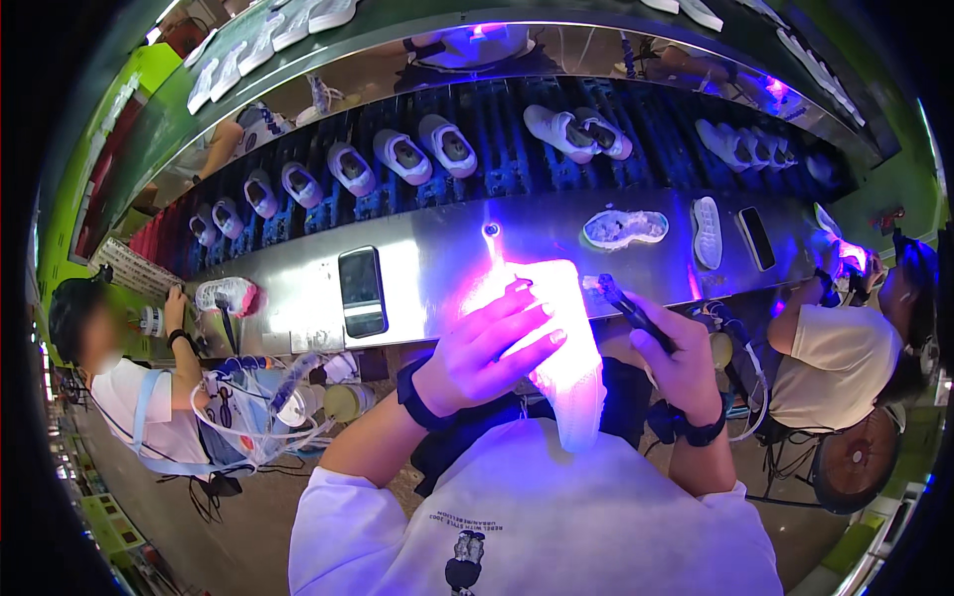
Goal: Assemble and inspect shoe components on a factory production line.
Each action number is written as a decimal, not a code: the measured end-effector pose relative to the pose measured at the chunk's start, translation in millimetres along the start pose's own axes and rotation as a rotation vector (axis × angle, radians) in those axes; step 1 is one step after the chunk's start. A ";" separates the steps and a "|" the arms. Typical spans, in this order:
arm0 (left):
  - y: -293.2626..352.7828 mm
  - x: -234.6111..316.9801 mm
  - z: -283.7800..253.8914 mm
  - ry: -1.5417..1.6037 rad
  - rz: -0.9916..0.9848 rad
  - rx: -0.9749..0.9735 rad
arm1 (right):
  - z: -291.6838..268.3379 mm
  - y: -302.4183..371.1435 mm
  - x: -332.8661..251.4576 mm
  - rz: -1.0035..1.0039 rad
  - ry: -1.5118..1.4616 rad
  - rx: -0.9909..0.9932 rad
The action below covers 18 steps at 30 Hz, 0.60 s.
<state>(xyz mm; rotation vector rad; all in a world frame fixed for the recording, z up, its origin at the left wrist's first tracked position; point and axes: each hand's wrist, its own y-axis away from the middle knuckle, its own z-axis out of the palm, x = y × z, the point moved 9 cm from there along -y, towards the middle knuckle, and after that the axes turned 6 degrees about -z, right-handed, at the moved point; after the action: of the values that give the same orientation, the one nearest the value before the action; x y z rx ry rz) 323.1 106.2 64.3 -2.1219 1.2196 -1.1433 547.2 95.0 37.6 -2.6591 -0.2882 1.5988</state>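
Note:
My left hand (492, 353) is closed around a white shoe (574, 402), held up in front of my chest. Strong violet light washes over the shoe and hides most of its detail. In my right hand (684, 363) is a brush (630, 308) with a dark handle and a pale tip. That tip points at the shoe's right side, and I cannot tell whether it touches. Beyond my hands, a white shoe sole (624, 228) lies on the metal bench, with another white sole (707, 234) to its right.
Past the metal bench (298, 303), a dark roller conveyor (497, 179) carries a row of white shoes (405, 157). Two phones lie on the bench, one black (363, 291) at left, one (756, 238) at right. Co-workers sit at left (139, 397) and right (840, 358).

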 end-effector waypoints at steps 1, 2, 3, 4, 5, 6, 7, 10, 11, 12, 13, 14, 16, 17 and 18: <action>0.3 5.6 -2.4 -0.049 0.045 0.001 | 0.6 -4.1 -9.2 -0.017 0.063 -0.018; 1.5 11.7 -4.6 -0.099 0.092 0.001 | 1.9 -8.5 -13.1 -0.013 0.063 -0.024; 1.6 12.9 -5.7 -0.094 0.091 0.001 | 1.6 -12.1 -14.6 -0.010 0.028 -0.018; 2.2 14.7 -5.0 -0.126 0.103 -0.022 | 1.9 -13.2 -14.7 -0.006 -0.007 -0.010; 2.9 16.4 -3.4 -0.159 0.116 -0.044 | 3.0 -11.8 -13.5 -0.003 -0.008 -0.008; 1.7 16.0 -3.7 -0.161 0.118 -0.045 | 5.4 -12.9 -15.7 -0.048 0.024 -0.027; 0.8 15.8 -3.1 -0.164 0.123 -0.052 | 7.6 -13.6 -17.4 -0.093 0.055 -0.046; -2.2 12.0 1.0 -0.170 0.128 -0.070 | 9.6 -4.7 -3.0 -0.064 -0.023 -0.092; -3.3 10.0 3.4 -0.174 0.128 -0.076 | 8.1 -4.3 0.9 -0.058 -0.029 -0.091; -3.5 8.2 5.4 -0.172 0.123 -0.087 | 10.3 -3.2 7.5 -0.011 -0.081 -0.113; -3.7 6.4 7.7 -0.180 0.120 -0.090 | 12.9 -1.4 13.9 0.037 -0.133 -0.135; -3.7 4.4 10.1 -0.187 0.116 -0.093 | 12.5 0.5 16.0 0.046 -0.144 -0.137; -3.0 -3.7 16.2 -0.180 0.077 -0.118 | 15.6 6.3 23.9 0.137 -0.224 -0.187; -1.8 -10.1 20.2 -0.186 0.045 -0.134 | 13.0 15.2 31.5 0.148 -0.231 -0.191; -1.9 -16.3 25.6 -0.191 0.019 -0.149 | 11.3 27.4 39.9 0.159 -0.246 -0.229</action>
<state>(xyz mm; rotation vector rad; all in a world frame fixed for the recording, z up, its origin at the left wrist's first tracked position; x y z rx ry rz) 340.8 120.4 44.0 -2.2643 1.2668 -0.8422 559.6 74.0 -5.8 -2.7052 -0.2879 2.0644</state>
